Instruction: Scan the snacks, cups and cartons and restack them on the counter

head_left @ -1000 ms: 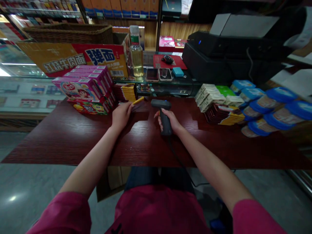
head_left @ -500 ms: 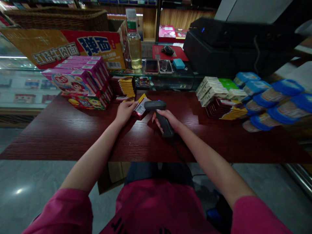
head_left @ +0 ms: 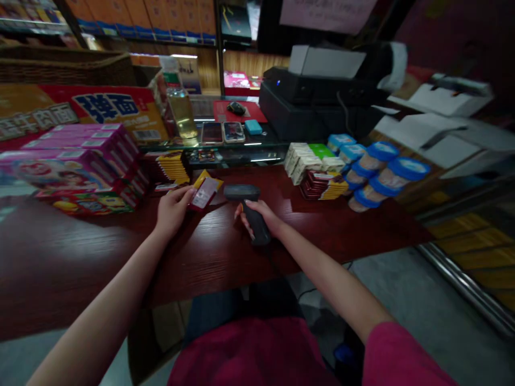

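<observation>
My left hand [head_left: 172, 209] is closed on a flat red and yellow snack pack [head_left: 205, 191], tilted up with its label side facing a black barcode scanner [head_left: 247, 206]. My right hand [head_left: 263, 217] grips the scanner's handle, and its head points left at the pack from a short gap. Both hands hover just above the dark red wooden table [head_left: 80, 252]. A stack of like packs [head_left: 171, 167] lies just behind my left hand.
Pink snack boxes [head_left: 68, 166] are piled at the left. Another pack stack [head_left: 324, 185], white and green boxes [head_left: 306, 155] and blue-lidded tubs [head_left: 382, 171] lie to the right. Behind are two phones [head_left: 222, 132], an oil bottle [head_left: 181, 110] and a black register [head_left: 317, 102].
My left hand lifted a pack from beside the stack and turned its label toward the scanner. The scanner head swung left toward it. The view has shifted right.
</observation>
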{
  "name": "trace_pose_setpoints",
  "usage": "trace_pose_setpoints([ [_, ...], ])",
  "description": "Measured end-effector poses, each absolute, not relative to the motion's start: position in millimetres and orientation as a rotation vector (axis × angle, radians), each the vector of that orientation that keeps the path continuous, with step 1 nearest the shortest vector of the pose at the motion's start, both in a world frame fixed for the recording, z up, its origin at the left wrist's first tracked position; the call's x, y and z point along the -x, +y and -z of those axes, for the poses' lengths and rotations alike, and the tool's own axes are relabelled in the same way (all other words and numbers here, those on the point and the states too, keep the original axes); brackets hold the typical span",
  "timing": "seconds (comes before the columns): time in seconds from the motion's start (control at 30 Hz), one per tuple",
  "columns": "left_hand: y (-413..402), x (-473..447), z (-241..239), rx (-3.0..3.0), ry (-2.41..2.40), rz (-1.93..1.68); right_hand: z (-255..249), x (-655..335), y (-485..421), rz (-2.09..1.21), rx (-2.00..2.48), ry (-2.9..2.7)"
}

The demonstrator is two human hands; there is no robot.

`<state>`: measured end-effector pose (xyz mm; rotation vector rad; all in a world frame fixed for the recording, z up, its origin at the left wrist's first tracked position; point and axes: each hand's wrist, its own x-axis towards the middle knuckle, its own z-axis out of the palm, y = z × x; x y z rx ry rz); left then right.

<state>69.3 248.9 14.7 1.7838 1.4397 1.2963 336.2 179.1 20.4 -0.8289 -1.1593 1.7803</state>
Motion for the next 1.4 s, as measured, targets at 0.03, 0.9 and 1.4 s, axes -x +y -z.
trace_pose_setpoints([
  [0.03, 248, -76, -16, -1.835, 1.452, -1.331, -20, -347, 174, -1.753, 0.834, -1.135],
  [0.9, 238, -417, -51, -3.021, 0.585, -0.999, -8, -505, 68, -0.891, 0.893, -0.501],
  [1.4, 250, -277, -18, -2.872, 0.735, -1.235, -14, -481, 87, -1.249, 0.928, -0.704],
])
